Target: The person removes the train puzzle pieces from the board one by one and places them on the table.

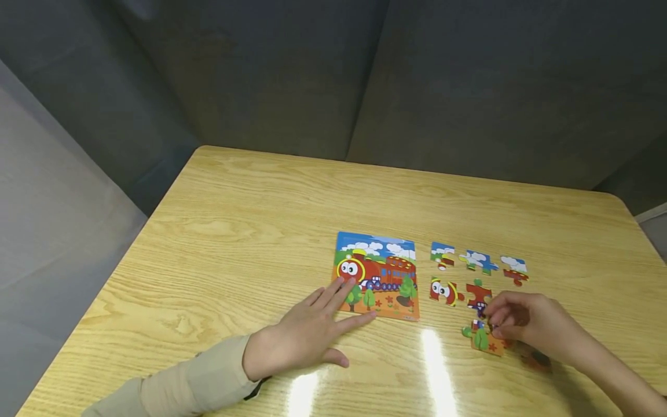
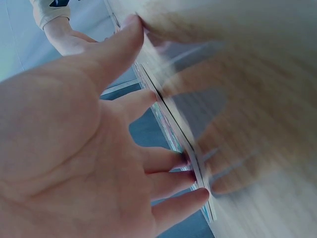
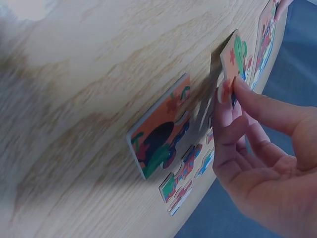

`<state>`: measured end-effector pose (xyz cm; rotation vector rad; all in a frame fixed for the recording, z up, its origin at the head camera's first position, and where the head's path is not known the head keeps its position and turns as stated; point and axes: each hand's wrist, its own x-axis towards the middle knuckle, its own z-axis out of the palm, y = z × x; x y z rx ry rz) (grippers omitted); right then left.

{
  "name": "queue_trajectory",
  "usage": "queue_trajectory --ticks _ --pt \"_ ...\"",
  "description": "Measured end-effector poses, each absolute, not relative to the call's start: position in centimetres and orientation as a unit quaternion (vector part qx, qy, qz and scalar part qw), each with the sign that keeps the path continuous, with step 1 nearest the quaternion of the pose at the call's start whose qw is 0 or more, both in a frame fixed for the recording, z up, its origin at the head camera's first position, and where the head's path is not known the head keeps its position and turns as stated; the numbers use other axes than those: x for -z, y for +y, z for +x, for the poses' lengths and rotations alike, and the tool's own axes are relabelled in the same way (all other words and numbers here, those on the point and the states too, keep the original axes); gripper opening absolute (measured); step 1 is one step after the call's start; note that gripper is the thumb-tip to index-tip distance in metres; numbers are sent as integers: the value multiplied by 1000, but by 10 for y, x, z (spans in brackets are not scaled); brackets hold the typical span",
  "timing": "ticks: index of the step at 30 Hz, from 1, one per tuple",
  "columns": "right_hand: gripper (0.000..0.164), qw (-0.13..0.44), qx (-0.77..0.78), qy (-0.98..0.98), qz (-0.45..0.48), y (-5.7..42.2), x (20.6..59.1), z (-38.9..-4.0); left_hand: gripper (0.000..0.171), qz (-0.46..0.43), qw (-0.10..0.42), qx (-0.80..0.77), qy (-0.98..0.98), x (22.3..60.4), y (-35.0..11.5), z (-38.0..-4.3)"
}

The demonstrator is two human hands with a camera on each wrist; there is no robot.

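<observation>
My right hand point(image 1: 537, 327) pinches a jigsaw piece point(image 1: 484, 341) with a green tree and red flowers on orange between thumb and fingers. In the right wrist view this piece is tilted, its edge raised off the table. An orange corner piece point(image 3: 158, 136) with a dark patch lies flat nearby, largely hidden behind my hand in the head view. My left hand point(image 1: 307, 327) lies spread, fingertips touching the lower left of a square train picture board point(image 1: 383, 260). Just beyond the right hand lie a red engine piece point(image 1: 476, 294) and an eyes piece point(image 1: 442, 291).
Farther back, a row holds a cloud-and-chimney piece point(image 1: 442, 255), a sky piece point(image 1: 478, 261) and a cloud-and-red-roof piece point(image 1: 514, 269). Everything sits on a wooden table point(image 1: 250, 231) with dark curtains point(image 1: 292, 75) behind it.
</observation>
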<state>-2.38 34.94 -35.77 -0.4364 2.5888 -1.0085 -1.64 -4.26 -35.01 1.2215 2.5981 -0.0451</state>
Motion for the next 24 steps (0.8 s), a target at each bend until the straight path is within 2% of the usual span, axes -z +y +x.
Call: queue_trajectory --ticks 10,19,24 --pt "28 141 308 934 -111 343 356 -22 82 425 143 -4 894 349 -44 -17" --pt "30 78 313 930 -173 339 354 -30 82 423 142 -4 895 350 -44 -16" --pt "30 68 326 920 -208 328 352 -39 82 427 133 -2 894 351 -45 -16"
